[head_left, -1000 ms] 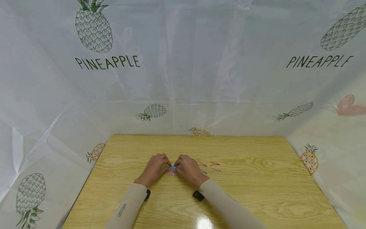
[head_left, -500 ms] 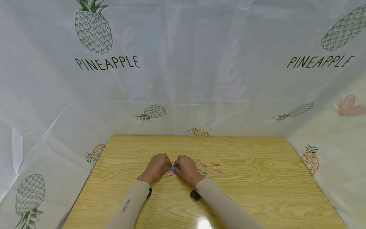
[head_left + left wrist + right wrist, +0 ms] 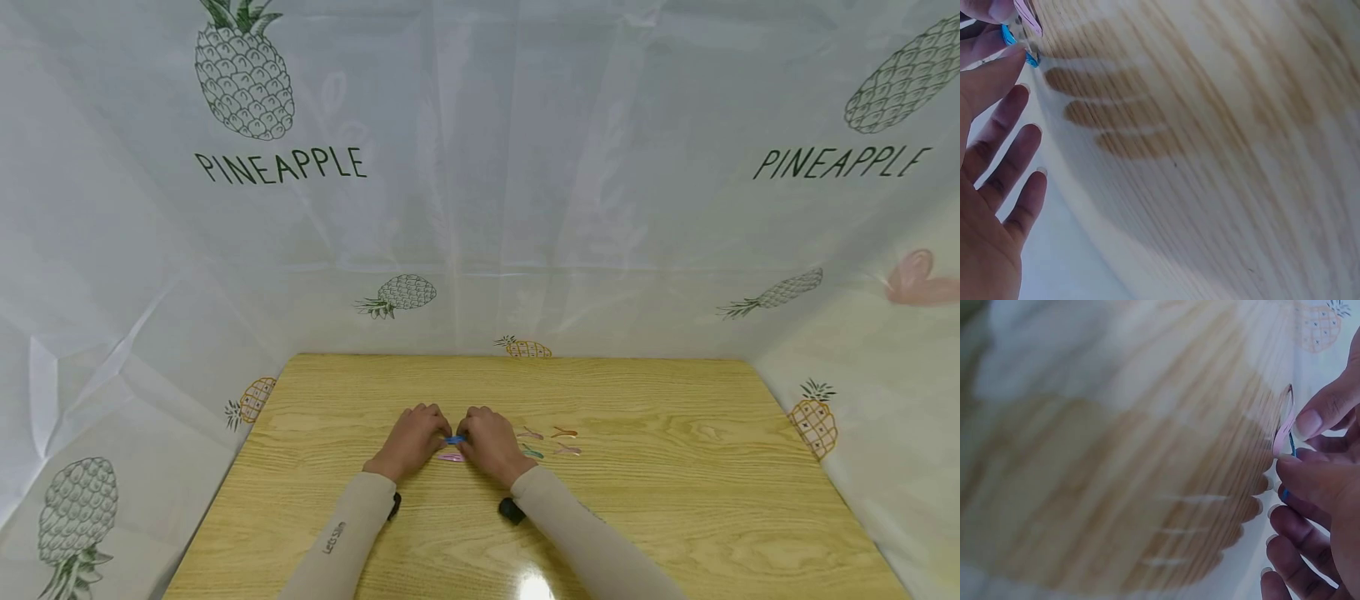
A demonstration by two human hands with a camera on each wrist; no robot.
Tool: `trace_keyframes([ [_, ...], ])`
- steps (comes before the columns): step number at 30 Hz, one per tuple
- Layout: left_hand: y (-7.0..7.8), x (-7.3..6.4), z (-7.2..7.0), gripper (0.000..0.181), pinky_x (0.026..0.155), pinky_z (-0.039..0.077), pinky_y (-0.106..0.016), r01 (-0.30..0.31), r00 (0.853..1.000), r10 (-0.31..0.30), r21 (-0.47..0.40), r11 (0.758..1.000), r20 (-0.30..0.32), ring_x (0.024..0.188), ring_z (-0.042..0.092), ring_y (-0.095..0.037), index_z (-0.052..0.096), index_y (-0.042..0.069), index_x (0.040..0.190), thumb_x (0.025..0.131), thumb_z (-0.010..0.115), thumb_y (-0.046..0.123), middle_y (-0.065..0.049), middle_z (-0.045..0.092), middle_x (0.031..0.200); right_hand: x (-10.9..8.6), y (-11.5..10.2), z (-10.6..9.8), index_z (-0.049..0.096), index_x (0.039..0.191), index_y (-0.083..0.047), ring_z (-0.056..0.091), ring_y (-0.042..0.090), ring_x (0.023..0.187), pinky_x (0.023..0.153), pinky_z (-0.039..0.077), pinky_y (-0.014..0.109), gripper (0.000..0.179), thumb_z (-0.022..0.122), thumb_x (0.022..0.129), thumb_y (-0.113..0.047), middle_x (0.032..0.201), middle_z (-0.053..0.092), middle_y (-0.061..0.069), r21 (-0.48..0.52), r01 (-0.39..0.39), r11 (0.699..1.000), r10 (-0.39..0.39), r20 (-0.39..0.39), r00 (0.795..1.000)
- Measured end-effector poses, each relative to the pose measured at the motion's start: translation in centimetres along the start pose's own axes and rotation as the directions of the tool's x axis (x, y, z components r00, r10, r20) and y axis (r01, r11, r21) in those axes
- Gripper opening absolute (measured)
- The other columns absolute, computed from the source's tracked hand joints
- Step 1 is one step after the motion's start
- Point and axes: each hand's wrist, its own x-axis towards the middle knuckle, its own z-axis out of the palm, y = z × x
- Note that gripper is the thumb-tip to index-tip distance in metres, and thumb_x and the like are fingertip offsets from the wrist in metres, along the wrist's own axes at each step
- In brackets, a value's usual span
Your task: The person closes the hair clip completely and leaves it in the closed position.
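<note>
Both hands meet over the table at a small blue hair clip [image 3: 454,439]. My left hand [image 3: 411,442] pinches one end of it between thumb and finger, the other fingers spread apart in the left wrist view. At the opposite end my right hand [image 3: 489,446] pinches the clip in the same way. Much of the blue clip is covered by fingertips; slivers of blue show in the wrist views. Just nearer to the person, a pink-purple hair clip [image 3: 451,457] lies on the table, also seen as a pink clip [image 3: 1283,434] beside the fingertips.
Right of the right hand lie several more clips: an orange clip [image 3: 565,432], a green clip [image 3: 532,451], and pinkish ones such as the pale clip [image 3: 568,449]. They rest on a wood-grain table [image 3: 675,467]. A white pineapple-print sheet [image 3: 600,208] surrounds the table.
Both forearms have drawn slightly inward, and the right hand has shifted a little left, exposing more of the green clip. The grip on the blue clip stays, with the clip almost in place.
</note>
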Motion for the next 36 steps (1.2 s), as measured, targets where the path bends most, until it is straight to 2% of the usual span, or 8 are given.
trace_keyframes([
  [6, 0.1, -0.1, 0.1, 0.009, 0.086, 0.051, -0.046, 0.022, 1.0, -0.022, -0.023, 0.999, 0.007, 0.093, 0.06, -0.023, 0.08, 0.012, 0.098, 0.09, 0.084, 0.008, -0.002, 0.067, 0.1, -0.2, -0.1, -0.3, 0.083, 0.097, -0.013, 0.064, 0.015, 0.084, 0.076, 0.057, 0.029, 0.011, 0.086, 0.092, -0.023, 0.091, 0.066, -0.003, -0.003, -0.003, 1.0, 0.003, 0.002, 1.0],
  [9, 0.3, -0.1, 0.3, 0.007, 0.093, 0.053, -0.054, 0.011, 1.0, -0.011, -0.014, 1.0, -0.022, 0.095, 0.062, -0.026, 0.08, 0.011, 0.099, 0.093, 0.082, 0.008, -0.003, 0.068, 0.102, -0.6, 0.1, -0.5, 0.083, 0.096, -0.012, 0.065, 0.016, 0.084, 0.075, 0.058, 0.03, 0.012, 0.088, 0.09, -0.021, 0.091, 0.068, -0.001, 0.004, 0.006, 1.0, -0.006, -0.03, 1.0],
  [12, 0.8, -0.1, 0.3, 0.005, 0.094, 0.053, -0.058, 0.0, 0.998, -0.001, -0.01, 1.0, -0.067, 0.095, 0.063, -0.028, 0.08, 0.01, 0.099, 0.094, 0.081, 0.009, -0.004, 0.068, 0.102, -1.1, 0.5, -0.8, 0.083, 0.096, -0.01, 0.067, 0.019, 0.084, 0.075, 0.059, 0.033, 0.012, 0.089, 0.088, -0.017, 0.091, 0.069, 0.0, 0.024, 0.013, 1.0, -0.011, -0.079, 0.997],
  [15, 1.7, -0.1, 0.3, 0.005, 0.092, 0.053, -0.056, 0.004, 0.996, -0.006, -0.029, 1.0, -0.093, 0.095, 0.063, -0.029, 0.079, 0.01, 0.098, 0.094, 0.081, 0.008, -0.005, 0.068, 0.101, -1.6, 1.0, -1.2, 0.083, 0.097, -0.01, 0.068, 0.02, 0.084, 0.075, 0.06, 0.034, 0.013, 0.09, 0.087, -0.015, 0.093, 0.07, 0.001, 0.036, 0.007, 0.999, -0.003, -0.114, 0.994],
  [20, 3.2, 0.0, 0.6, 0.009, 0.09, 0.052, -0.052, 0.009, 0.995, -0.013, -0.044, 0.999, -0.096, 0.096, 0.063, -0.028, 0.079, 0.01, 0.1, 0.093, 0.082, 0.01, -0.003, 0.066, 0.101, -2.5, 1.7, -2.3, 0.082, 0.098, -0.01, 0.068, 0.02, 0.087, 0.076, 0.06, 0.034, 0.015, 0.09, 0.087, -0.017, 0.095, 0.07, 0.002, 0.039, -0.026, 0.999, 0.031, -0.131, 0.991],
  [27, 5.4, 0.5, 1.7, 0.012, 0.086, 0.051, -0.047, -0.017, 0.994, 0.015, -0.013, 1.0, -0.108, 0.095, 0.061, -0.024, 0.079, 0.011, 0.102, 0.092, 0.084, 0.015, -0.001, 0.066, 0.103, -4.2, 3.1, -3.4, 0.082, 0.096, -0.009, 0.069, 0.023, 0.087, 0.077, 0.061, 0.037, 0.014, 0.09, 0.086, -0.013, 0.094, 0.07, 0.003, 0.063, -0.063, 0.996, 0.073, -0.158, 0.985],
  [31, 6.4, 0.8, 2.3, 0.015, 0.084, 0.05, -0.044, -0.029, 0.995, 0.031, 0.023, 0.999, -0.093, 0.095, 0.061, -0.023, 0.079, 0.012, 0.103, 0.092, 0.085, 0.019, 0.0, 0.066, 0.102, -5.3, 4.0, -3.8, 0.081, 0.095, -0.009, 0.069, 0.023, 0.085, 0.076, 0.061, 0.038, 0.014, 0.091, 0.084, -0.011, 0.092, 0.07, 0.003, 0.055, -0.084, 0.995, 0.093, -0.188, 0.978],
  [36, 7.5, 1.3, 2.9, 0.016, 0.086, 0.048, -0.041, -0.015, 0.998, 0.017, 0.035, 0.999, -0.056, 0.098, 0.061, -0.021, 0.079, 0.014, 0.106, 0.093, 0.083, 0.023, 0.002, 0.067, 0.104, -6.6, 4.9, -4.4, 0.081, 0.093, -0.007, 0.069, 0.022, 0.083, 0.074, 0.061, 0.037, 0.017, 0.092, 0.081, -0.009, 0.09, 0.07, 0.003, 0.036, -0.103, 0.994, 0.109, -0.21, 0.972],
])
